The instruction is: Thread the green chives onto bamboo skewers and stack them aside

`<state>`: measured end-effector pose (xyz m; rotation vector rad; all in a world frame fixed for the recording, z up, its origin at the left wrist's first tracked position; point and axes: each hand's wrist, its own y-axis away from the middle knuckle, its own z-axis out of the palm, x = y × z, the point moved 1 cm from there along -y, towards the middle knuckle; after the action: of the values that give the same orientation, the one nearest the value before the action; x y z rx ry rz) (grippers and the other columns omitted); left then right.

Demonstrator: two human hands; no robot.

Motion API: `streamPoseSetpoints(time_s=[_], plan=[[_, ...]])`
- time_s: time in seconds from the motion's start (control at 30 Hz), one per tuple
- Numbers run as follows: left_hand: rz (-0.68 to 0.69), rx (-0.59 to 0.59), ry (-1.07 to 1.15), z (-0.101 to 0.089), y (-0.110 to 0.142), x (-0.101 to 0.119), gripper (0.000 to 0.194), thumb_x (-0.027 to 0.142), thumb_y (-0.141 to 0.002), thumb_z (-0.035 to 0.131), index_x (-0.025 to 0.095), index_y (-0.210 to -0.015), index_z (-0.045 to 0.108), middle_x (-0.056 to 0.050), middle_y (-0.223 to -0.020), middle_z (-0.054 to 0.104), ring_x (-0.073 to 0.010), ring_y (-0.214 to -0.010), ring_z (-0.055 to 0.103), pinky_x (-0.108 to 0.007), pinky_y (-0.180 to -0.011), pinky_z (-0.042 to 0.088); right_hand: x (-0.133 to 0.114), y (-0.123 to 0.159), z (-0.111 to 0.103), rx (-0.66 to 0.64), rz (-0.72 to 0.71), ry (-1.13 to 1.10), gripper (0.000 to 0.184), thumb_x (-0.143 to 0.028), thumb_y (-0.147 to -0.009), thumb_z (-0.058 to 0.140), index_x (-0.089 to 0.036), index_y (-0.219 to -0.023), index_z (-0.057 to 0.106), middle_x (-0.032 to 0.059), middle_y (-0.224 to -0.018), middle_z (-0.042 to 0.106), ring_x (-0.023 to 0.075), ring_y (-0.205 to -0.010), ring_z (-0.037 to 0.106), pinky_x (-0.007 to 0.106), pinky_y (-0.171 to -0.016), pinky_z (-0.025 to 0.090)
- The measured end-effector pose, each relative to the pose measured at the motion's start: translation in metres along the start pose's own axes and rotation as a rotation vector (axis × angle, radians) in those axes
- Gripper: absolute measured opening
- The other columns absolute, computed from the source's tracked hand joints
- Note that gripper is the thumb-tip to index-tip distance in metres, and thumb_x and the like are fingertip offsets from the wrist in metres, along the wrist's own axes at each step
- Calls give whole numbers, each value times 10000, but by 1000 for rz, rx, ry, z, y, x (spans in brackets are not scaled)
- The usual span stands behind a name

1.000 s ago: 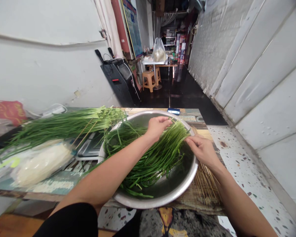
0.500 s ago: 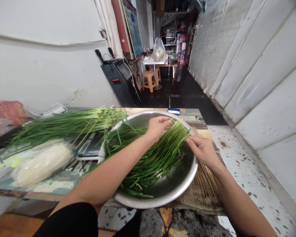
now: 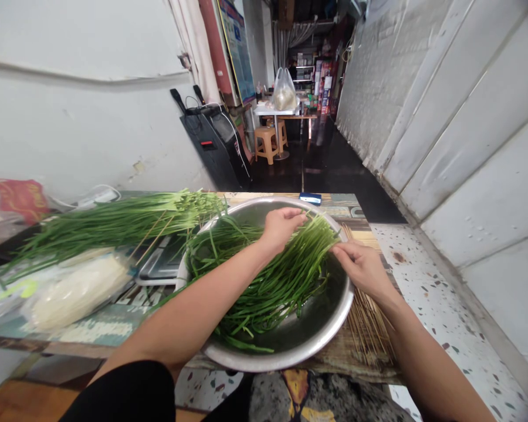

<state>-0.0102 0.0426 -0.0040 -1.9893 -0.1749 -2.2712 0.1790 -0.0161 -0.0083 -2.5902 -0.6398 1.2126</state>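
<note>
A loose heap of green garlic chives [image 3: 268, 287] lies in a wide metal basin [image 3: 286, 360], with pale stem ends fanned out near the far right rim. My left hand [image 3: 284, 225] reaches over the basin, thumb and fingers pinched on the stem ends at the far side. At the right rim my right hand [image 3: 361, 266] is closed in a pinch at the other edge of the same stems. Whatever thin thing may lie between its fingertips is hidden. Bamboo skewers [image 3: 367, 328] lie beside the basin, under my right forearm.
Left of the basin, another bunch of chives [image 3: 110, 220] rests across a metal tray [image 3: 158, 269] with some skewers. A clear bag of something white [image 3: 79, 290] sits in front of it. A small blue box [image 3: 310, 198] lies behind the basin, near the table's far edge.
</note>
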Motion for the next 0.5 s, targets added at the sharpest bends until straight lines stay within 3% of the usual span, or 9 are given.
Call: streamPoseSetpoints(time_s=[0.5], plan=[[44, 17, -56, 0, -1, -1, 179, 158, -586, 734, 98, -753, 708, -59, -715, 704, -120, -624, 598, -272, -678, 471, 1, 0, 0, -12, 12, 0, 334, -324, -866, 453, -183, -596, 589, 15, -614, 597, 155, -635, 539, 270, -639, 400]])
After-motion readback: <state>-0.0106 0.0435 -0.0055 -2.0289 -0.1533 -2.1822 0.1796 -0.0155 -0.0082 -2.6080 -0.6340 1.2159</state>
